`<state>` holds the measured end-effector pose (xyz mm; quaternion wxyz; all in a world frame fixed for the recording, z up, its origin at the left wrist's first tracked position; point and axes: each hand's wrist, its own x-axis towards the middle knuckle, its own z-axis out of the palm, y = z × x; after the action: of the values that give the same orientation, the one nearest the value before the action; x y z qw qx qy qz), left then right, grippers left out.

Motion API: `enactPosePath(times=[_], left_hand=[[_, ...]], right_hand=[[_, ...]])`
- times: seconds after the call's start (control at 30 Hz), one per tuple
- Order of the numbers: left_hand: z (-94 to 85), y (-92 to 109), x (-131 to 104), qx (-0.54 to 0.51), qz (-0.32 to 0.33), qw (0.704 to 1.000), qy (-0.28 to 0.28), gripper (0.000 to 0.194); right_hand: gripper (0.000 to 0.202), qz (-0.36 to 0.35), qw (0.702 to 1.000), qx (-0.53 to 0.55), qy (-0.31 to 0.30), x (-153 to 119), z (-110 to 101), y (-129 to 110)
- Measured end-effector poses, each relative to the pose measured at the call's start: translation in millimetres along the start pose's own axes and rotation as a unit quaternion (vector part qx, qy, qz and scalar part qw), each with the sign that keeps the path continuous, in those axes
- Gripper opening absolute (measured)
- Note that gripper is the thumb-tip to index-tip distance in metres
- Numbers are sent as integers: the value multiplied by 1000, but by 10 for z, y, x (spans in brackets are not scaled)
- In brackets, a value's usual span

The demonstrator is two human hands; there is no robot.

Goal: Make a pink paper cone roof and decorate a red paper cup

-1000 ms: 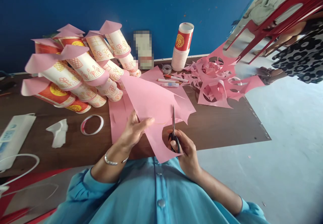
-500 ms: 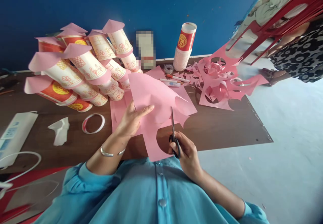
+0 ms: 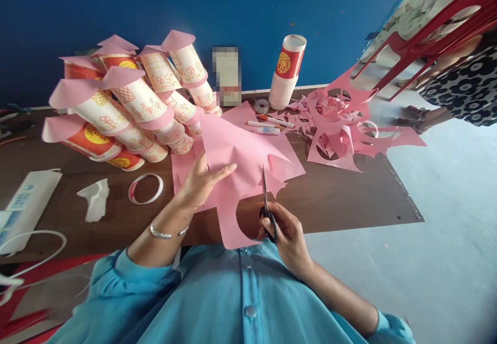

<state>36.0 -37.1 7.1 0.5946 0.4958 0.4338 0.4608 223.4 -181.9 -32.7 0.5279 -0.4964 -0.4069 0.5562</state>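
Observation:
My left hand (image 3: pixel 200 181) pinches a sheet of pink paper (image 3: pixel 233 145) at its left side, thumb on top and the other fingers beneath. A large curved cut-out opens the sheet's lower right. My right hand (image 3: pixel 285 230) is wrapped round black-handled scissors (image 3: pixel 269 220), whose blades point away from me along the paper's cut edge and look closed. More pink sheets (image 3: pixel 179 170) lie flat on the table under the held one. Left of them rests a roll of tape (image 3: pixel 132 191) on its side.
Paper cups with pink cone tops (image 3: pixel 120 111) are stacked at the left. Behind stand a tall cup stack (image 3: pixel 285 75), a small tape roll (image 3: pixel 262 106) and markers (image 3: pixel 267 129). Pink scraps (image 3: pixel 341 121) heap at the right. A person in a patterned garment (image 3: pixel 462 85) is beside a red chair (image 3: pixel 404 49).
The pink sheet has turned slightly in my left hand, and its cut edge near the scissors has shifted left. The scissors have barely moved. The whole view has shifted a little.

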Motion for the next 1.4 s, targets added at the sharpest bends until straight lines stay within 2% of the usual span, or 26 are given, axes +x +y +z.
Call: enactPosePath(times=[0.53,1.0,1.4], left_hand=[[-54,24,-6,20,-6,999,-25,59],[-79,86,3,33,-2,998,-47,58],[-77,124,8,40,-8,997,-62,58]], right_hand=[[38,-5,1000,0,-3,-3,-20,-6],[46,15,999,-32,-17,11,-42,-103],[43,-3,999,-48,-21,24,-94,-93]])
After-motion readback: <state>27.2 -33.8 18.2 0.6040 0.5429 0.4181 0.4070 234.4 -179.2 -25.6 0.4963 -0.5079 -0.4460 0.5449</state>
